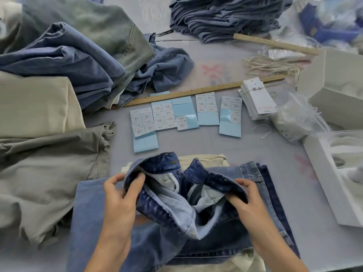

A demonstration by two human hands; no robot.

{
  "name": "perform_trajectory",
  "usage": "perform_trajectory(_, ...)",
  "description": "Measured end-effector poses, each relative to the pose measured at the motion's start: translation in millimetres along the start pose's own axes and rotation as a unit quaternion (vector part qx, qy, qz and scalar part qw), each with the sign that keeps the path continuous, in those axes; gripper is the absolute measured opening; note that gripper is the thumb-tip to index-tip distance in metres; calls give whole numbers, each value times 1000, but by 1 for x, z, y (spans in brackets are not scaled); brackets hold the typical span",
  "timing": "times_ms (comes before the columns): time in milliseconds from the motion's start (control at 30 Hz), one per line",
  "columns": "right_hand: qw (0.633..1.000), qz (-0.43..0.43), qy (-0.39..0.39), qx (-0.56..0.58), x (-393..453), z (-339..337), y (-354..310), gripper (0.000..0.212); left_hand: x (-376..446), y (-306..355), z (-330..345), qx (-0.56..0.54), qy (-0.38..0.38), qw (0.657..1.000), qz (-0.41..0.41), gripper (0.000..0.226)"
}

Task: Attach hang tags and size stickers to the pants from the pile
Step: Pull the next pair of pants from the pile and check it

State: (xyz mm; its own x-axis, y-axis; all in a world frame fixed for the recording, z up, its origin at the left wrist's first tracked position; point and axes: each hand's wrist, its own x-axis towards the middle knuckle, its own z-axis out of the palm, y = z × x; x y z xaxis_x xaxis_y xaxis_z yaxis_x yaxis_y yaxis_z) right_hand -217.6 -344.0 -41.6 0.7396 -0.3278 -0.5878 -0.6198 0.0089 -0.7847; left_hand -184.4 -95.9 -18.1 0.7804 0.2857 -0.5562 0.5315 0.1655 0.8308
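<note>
Jeans (196, 203) lie on the table's (245, 146) near edge, waistband spread apart. Left hand (119, 195) and right hand (245, 201) each pinch it, probably exposing the size label; sticker sheets (176, 114) and hang tags (257, 99) wait beyond.

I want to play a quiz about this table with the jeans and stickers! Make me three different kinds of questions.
1. True or false: both hands hold the open waistband of the blue jeans.
2. What lies just beyond the sticker sheets? A) a wooden ruler B) a pair of scissors C) a cup
3. Fill in: the stack of white hang tags lies to the ___ of the sticker sheets.

Key:
1. True: the left hand and the right hand each pinch one side.
2. A, the wooden ruler.
3. right
</note>
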Motion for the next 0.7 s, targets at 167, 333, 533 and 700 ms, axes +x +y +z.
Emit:
perform_trajectory(167,994,37,-44,96,-7,-12,5,36,-25,-21,-6,-16,-175,983,46,70)
perform_trajectory(333,994,-83,1,-70,-6,-29,-8,46,-31,-22,2,142,-14,979,145,77)
perform_trajectory(533,961,-205,23,-183,-3,-43,-20,56,-55,-9,11,246,191,872,378,50)
perform_trajectory(700,817,-424,-25,-389,-15,-47,-28,53,-74,-16,26,215,173,870,409,28)
